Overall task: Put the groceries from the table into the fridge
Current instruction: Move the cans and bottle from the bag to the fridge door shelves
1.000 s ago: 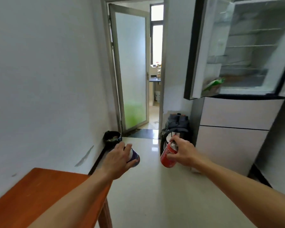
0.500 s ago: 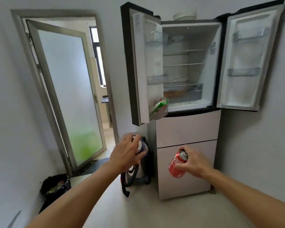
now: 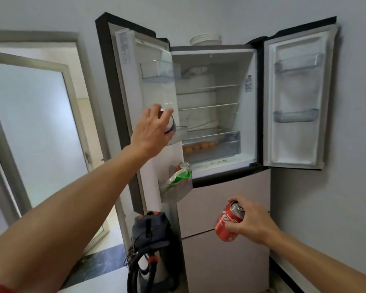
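Your left hand [image 3: 151,132] is raised to the open left door [image 3: 135,106] of the tall pale fridge [image 3: 224,208], fingers wrapped around a white and dark-blue drink can [image 3: 170,123] held right at the clear middle door shelf [image 3: 181,134]; whether the can touches that shelf cannot be told. Your right hand [image 3: 250,223] sits lower and nearer, in front of the fridge's lower drawers, gripping a red aluminium soda can [image 3: 227,224] tilted with its top up and to the right. In the bottom shelf of the left door lie a green and white packet [image 3: 176,178] and another red-topped can [image 3: 183,165]. Orange round items [image 3: 199,147] show inside the clear crisper drawer [image 3: 224,144]. A dark canister vacuum [image 3: 151,240] stands on the floor below the left door.
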Action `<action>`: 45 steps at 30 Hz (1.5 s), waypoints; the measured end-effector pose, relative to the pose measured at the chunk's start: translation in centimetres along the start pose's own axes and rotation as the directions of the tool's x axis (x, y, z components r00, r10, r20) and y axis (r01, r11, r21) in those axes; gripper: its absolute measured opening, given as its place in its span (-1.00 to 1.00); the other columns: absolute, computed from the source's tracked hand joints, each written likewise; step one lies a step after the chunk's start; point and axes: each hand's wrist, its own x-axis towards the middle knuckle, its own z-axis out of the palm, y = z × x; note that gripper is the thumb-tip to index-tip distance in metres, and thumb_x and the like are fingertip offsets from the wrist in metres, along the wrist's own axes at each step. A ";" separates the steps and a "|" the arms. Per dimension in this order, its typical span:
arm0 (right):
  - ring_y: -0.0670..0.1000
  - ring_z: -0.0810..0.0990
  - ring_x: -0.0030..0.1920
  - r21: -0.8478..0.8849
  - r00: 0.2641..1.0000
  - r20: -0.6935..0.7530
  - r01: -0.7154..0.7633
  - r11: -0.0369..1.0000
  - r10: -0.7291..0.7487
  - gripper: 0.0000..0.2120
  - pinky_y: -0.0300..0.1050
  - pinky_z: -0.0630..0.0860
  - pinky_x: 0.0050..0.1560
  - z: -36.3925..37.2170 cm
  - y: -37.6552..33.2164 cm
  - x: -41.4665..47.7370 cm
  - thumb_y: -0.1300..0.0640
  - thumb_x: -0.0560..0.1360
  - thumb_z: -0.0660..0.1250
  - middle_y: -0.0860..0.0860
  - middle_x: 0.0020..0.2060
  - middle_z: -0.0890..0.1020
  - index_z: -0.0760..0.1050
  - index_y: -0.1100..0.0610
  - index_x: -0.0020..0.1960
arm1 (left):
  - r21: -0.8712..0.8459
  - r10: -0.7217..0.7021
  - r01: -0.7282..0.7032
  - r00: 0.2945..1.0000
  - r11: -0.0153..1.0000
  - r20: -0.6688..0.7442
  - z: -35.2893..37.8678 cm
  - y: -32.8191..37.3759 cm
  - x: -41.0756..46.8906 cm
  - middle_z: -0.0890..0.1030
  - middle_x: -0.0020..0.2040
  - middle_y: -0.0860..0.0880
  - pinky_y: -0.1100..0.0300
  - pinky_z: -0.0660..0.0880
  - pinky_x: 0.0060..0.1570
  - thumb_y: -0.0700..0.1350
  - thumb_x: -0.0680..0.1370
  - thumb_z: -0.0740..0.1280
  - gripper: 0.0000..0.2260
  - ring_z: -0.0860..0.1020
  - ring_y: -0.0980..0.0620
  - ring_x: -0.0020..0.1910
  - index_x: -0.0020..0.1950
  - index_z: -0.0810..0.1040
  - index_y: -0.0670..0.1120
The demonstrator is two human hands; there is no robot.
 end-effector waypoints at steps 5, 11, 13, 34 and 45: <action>-0.06 0.52 0.09 0.045 0.997 0.015 0.081 0.996 -0.082 -0.36 -0.25 0.54 0.00 -1.5 3.8 8.1 -0.10 0.30 0.53 -0.13 0.08 0.44 0.31 -0.13 0.28 | 0.099 -0.121 0.115 0.991 0.988 0.056 6.5 -1.2 5.0 0.35 0.31 -0.22 -0.05 0.45 0.12 -0.03 0.51 0.37 -0.52 0.39 -0.23 0.18 0.38 0.32 -0.08; -0.09 0.54 0.03 0.122 0.991 0.028 0.130 0.984 -0.134 -0.37 -0.15 0.59 0.03 -2.6 7.5 17.1 -0.10 0.22 0.54 -0.14 0.05 0.51 0.37 -0.13 0.23 | 0.227 -0.300 0.256 0.936 0.940 0.185 12.6 -2.3 7.8 0.31 0.34 -0.19 -0.06 0.44 0.08 0.04 0.54 0.29 -0.59 0.36 -0.22 0.17 0.37 0.34 0.06; -0.08 0.56 0.03 0.135 0.987 0.038 0.147 0.980 -0.153 -0.38 -0.15 0.60 0.02 -2.3 8.5 19.3 -0.08 0.21 0.54 -0.12 0.04 0.53 0.39 -0.13 0.21 | 0.221 -0.365 0.323 0.912 0.920 0.188 13.7 -2.3 8.0 0.32 0.32 -0.18 -0.06 0.41 0.10 0.05 0.55 0.26 -0.61 0.35 -0.22 0.17 0.37 0.34 0.08; 0.12 0.48 0.15 0.073 0.819 -0.339 0.513 0.855 -0.463 -0.41 -0.03 0.46 0.11 -2.7 -10.1 37.1 -0.10 0.37 0.48 0.09 0.14 0.51 0.39 -0.06 0.34 | 0.082 -0.255 0.247 0.962 0.965 0.099 15.5 -2.5 2.4 0.44 0.30 -0.21 0.05 0.41 0.23 0.01 0.60 0.20 -0.53 0.45 -0.12 0.21 0.43 0.28 -0.22; 0.18 0.35 0.39 0.002 0.830 -0.200 0.532 0.847 -0.521 -0.48 0.18 0.38 0.32 -0.6 -10.5 35.3 -0.21 0.57 0.13 0.08 0.49 0.23 0.20 -0.11 0.49 | 0.249 -0.161 0.136 0.984 0.959 0.081 14.5 -3.0 -0.5 0.51 0.30 -0.24 -0.08 0.29 0.37 -0.25 0.45 0.36 -0.52 0.47 -0.21 0.29 0.36 0.43 -0.26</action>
